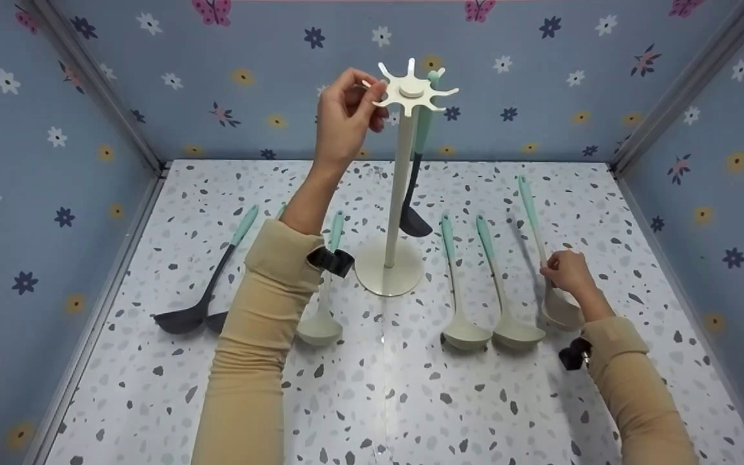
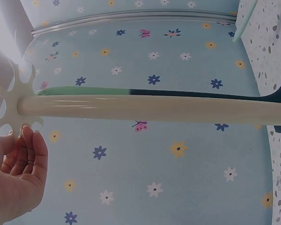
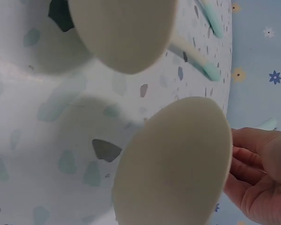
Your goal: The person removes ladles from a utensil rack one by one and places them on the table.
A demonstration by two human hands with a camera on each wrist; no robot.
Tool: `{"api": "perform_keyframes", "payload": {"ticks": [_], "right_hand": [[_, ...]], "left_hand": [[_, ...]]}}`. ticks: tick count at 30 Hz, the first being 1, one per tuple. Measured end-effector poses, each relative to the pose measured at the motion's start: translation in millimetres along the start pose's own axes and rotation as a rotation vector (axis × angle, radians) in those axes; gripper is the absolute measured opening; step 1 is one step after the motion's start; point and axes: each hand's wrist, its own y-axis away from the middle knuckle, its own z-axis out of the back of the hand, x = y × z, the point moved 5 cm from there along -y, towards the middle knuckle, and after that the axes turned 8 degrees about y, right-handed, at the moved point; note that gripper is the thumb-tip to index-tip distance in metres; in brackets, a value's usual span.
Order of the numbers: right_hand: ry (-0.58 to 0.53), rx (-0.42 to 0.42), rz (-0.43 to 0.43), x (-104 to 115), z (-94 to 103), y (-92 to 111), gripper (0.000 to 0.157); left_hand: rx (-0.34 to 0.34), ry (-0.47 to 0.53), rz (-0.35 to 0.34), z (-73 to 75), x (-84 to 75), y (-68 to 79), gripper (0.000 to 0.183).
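A cream utensil stand (image 1: 398,194) with a star-shaped ring of hooks on top stands at the middle of the table. My left hand (image 1: 349,113) pinches one of its hooks between thumb and fingers. From a hook on the far right side hangs a dark ladle (image 1: 416,221) with a mint handle, bowl down. At the right, my right hand (image 1: 568,274) grips a cream ladle (image 1: 527,194) by its shaft, just above the bowl. That ladle's bowl (image 3: 175,164) fills the lower middle of the right wrist view.
Two cream ladles (image 1: 467,332) (image 1: 518,334) lie right of the stand. Left of it lie another cream ladle (image 1: 320,327), a dark ladle (image 1: 181,320) and a further dark one mostly behind my left sleeve. Flowered walls (image 1: 507,64) enclose the speckled table (image 1: 411,400).
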Motion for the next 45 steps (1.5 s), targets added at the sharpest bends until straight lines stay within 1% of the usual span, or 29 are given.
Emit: {"api": "perform_keyframes", "payload": {"ticks": [8,13,16,20,25,32,34,36,39,41,45], "right_hand": [[0.019,0.106,-0.034,-13.3,-11.1,-0.7,0.018],[0.032,0.187,-0.092,-17.8,-17.4,-0.8,0.019],[0.033,0.222,-0.130,-20.3,-21.0,-1.0,0.019],[0.027,0.238,-0.162,-22.7,-24.6,-1.1,0.020],[0.024,0.248,-0.178,-23.5,-28.2,-0.1,0.020],[0.049,0.255,-0.165,-22.5,-29.5,2.0,0.021],[0.055,0.254,-0.159,-22.2,-29.3,2.0,0.021],[0.061,0.256,-0.157,-21.9,-29.0,2.2,0.020],[0.070,0.266,-0.165,-22.1,-29.5,2.3,0.021],[0.072,0.269,-0.175,-22.6,-30.2,2.4,0.021],[0.070,0.269,-0.183,-22.4,-31.3,2.7,0.022]], "left_hand": [[0.001,-0.006,0.007,0.5,-0.1,0.6,0.006],[-0.001,-0.010,0.008,0.6,0.4,0.4,0.007],[-0.004,-0.009,0.007,0.6,0.9,0.3,0.007],[-0.004,-0.014,0.002,0.5,0.5,0.5,0.007],[0.001,-0.017,-0.005,0.3,-0.1,0.6,0.007],[0.006,-0.010,0.008,0.1,-0.2,0.4,0.006],[0.009,-0.007,0.012,-1.5,-6.3,2.6,0.007],[0.009,-0.005,0.015,-1.6,-6.5,2.6,0.007],[0.006,-0.006,0.020,-1.2,-5.4,2.1,0.007],[0.003,-0.009,0.022,1.1,1.9,-0.3,0.006],[0.001,-0.002,0.029,2.2,4.6,-0.9,0.006]]}}
